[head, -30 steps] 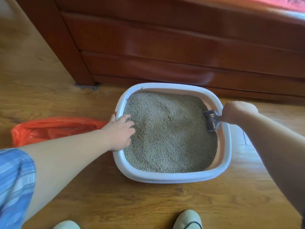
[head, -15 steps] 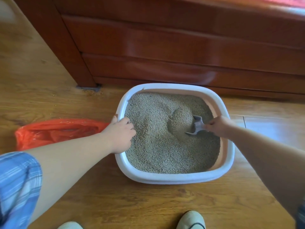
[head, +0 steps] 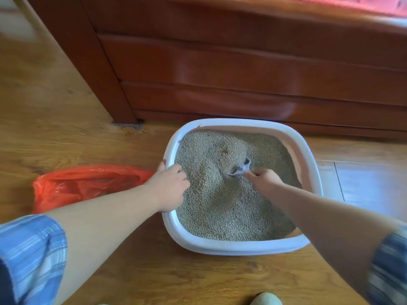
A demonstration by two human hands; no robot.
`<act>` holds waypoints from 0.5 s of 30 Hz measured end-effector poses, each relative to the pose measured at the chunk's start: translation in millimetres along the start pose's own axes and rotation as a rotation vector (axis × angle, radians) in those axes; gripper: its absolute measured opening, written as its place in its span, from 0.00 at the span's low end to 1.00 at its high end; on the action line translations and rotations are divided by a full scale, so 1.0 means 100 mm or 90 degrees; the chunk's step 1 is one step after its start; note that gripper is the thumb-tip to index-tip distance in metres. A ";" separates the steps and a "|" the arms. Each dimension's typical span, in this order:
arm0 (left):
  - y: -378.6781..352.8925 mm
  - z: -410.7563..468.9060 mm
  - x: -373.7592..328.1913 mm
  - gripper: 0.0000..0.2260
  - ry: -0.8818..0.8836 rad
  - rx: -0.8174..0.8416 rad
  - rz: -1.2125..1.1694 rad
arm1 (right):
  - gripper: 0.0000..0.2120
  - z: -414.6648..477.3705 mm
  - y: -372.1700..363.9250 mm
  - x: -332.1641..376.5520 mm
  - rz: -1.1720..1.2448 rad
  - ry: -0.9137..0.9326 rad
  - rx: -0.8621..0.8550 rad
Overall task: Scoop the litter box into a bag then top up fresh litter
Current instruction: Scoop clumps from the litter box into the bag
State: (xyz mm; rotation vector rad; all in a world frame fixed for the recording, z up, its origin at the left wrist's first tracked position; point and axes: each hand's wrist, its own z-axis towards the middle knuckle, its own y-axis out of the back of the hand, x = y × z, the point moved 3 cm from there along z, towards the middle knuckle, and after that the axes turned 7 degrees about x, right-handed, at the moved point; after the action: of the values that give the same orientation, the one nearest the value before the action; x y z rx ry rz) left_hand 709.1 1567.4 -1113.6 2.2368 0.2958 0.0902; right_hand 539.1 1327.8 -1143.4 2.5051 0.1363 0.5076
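Observation:
A white litter box [head: 242,247] full of grey-brown litter [head: 222,208] sits on the wooden floor. My left hand [head: 169,188] grips its left rim, thumb outside and fingers curled over onto the litter. My right hand [head: 264,180] holds the handle of a grey scoop [head: 241,168], whose head is dug into the litter near the middle of the box. A furrow runs through the litter around the scoop. An orange plastic bag [head: 88,186] lies on the floor just left of the box.
A dark red wooden cabinet [head: 242,73] with drawers stands right behind the box, its leg [head: 123,115] at the back left. Spilled grains lie by that leg. A shoe tip [head: 265,299] shows at the bottom edge. Bare floor [head: 176,278] lies in front.
My right hand has carried the scoop from the box's right rim into the middle of the litter and dragged it leftward, leaving a furrow. My left hand stays on the left rim.

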 end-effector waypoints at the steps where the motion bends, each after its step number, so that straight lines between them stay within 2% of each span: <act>1: 0.00 0.00 0.00 0.15 -0.001 0.001 0.000 | 0.20 -0.01 -0.05 0.05 0.001 -0.008 0.012; 5: -0.01 0.01 0.01 0.15 -0.005 0.005 -0.006 | 0.21 0.05 -0.17 0.15 -0.055 -0.090 0.049; 8: -0.02 0.02 0.00 0.14 0.000 0.004 -0.011 | 0.26 0.00 -0.15 0.19 -0.026 -0.166 0.036; 11: -0.05 0.04 0.01 0.14 0.001 0.000 -0.016 | 0.20 0.01 -0.15 0.17 -0.018 -0.102 -0.021; 15: -0.07 0.05 0.02 0.15 -0.009 -0.005 -0.025 | 0.25 0.05 -0.24 0.01 -0.009 -0.023 -0.037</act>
State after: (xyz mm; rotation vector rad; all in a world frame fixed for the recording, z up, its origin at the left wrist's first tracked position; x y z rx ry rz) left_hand 710.9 1568.5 -1122.7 2.2220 0.3301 0.0547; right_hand 542.6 1345.2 -1159.6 2.4530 0.1240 0.4535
